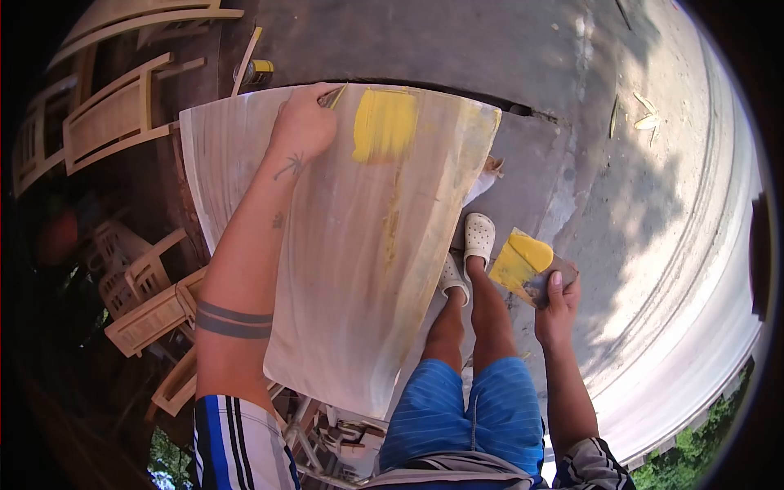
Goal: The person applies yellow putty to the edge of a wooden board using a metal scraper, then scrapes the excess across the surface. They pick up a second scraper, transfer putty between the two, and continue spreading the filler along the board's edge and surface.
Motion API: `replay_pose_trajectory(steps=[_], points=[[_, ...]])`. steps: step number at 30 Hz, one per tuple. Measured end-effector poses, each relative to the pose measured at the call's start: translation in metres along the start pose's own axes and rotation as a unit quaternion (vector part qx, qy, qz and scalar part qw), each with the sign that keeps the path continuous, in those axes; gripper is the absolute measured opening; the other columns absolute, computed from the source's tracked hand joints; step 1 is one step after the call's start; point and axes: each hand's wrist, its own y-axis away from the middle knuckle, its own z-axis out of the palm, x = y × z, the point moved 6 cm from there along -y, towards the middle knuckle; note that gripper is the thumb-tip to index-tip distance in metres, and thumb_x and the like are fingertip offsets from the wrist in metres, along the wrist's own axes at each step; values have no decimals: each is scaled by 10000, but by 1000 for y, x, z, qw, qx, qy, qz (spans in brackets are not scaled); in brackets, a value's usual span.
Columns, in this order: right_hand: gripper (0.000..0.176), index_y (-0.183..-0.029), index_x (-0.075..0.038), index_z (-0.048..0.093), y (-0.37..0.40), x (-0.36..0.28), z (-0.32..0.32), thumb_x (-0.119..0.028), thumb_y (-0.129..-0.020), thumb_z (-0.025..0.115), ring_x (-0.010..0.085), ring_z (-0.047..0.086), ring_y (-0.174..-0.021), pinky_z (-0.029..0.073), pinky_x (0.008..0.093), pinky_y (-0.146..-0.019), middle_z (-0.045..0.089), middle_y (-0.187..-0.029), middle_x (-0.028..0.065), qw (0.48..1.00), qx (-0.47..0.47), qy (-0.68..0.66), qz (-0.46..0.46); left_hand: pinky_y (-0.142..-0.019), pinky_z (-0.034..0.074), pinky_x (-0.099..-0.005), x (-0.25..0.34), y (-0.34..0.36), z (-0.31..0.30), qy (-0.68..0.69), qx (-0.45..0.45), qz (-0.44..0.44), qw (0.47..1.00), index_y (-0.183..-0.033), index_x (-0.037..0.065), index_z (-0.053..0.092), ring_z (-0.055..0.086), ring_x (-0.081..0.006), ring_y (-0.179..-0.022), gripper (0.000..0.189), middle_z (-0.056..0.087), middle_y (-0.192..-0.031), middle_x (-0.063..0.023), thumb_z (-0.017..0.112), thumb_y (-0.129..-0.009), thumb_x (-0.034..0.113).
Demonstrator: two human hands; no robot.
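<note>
Head view: left hand (304, 122) at top edge of big pale wooden panel (359, 261), fingers clamped on thin blade, probably putty knife (333, 96), tip just beside yellow filler patch (384, 124) on panel. Panel stands tilted in front of legs. Right hand (558, 304) low at side, apart from panel, fingers closed round small board (543, 283) loaded with yellow paste (521, 260). White clogs (478, 237) on concrete ground. Small tin (260, 72) beyond panel; bare chair frames (114, 114) at left
</note>
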Motion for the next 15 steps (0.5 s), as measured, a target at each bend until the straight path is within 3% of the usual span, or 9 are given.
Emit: replay_pose_trajectory(steps=[1, 4, 7, 10, 15], points=[[294, -1179, -38, 417, 0, -1, 1, -235, -965, 463, 149, 542, -1015, 453, 320, -885, 545, -1104, 86, 1000, -2, 4, -3, -886, 433, -310, 7, -3, 8, 14, -14, -20, 1000, -1166, 24, 579, 595, -287, -1015, 501, 637, -1060, -168, 387, -713, -67], [288, -1166, -31, 427, 1, -1, 7, -233, -965, 464, 148, 539, -1017, 447, 319, -892, 544, -1103, 88, 999, 13, -29, 18, -879, 441, -331, 53, 27, 39, -80, -42, 94, 991, -1160, 54, 593, 589, -319, -995, 499, 629, -1058, -191, 390, -716, -52], [283, -1162, -31, 438, 1, 1, 9, -233, -965, 464, 149, 539, -1017, 444, 318, -893, 545, -1100, 87, 999, 10, -35, 19, -871, 448, -363, 51, 47, 52, -136, -183, 171, 959, -1141, 76, 608, 578, -343, -978, 494, 619, -1069, -180, 402, -713, -61], [280, -1161, -32, 439, 0, 0, 9, -232, -966, 461, 147, 537, -1017, 445, 317, -890, 543, -1106, 86, 1000, 6, -23, 1, -878, 448, -359, 65, 41, 19, -121, -60, 256, 957, -1143, 92, 607, 566, -336, -1001, 506, 598, -1135, -144, 431, -703, -87], [300, -1154, -12, 440, 0, 1, 11, -233, -957, 486, 135, 546, -962, 454, 287, -844, 556, -1054, 91, 999, 21, -28, -4, -962, 393, -399, 20, 65, 52, -251, -37, 333, 908, -1184, 158, 584, 499, -312, -1124, 490, 555, -1216, -75, 497, -744, -38]])
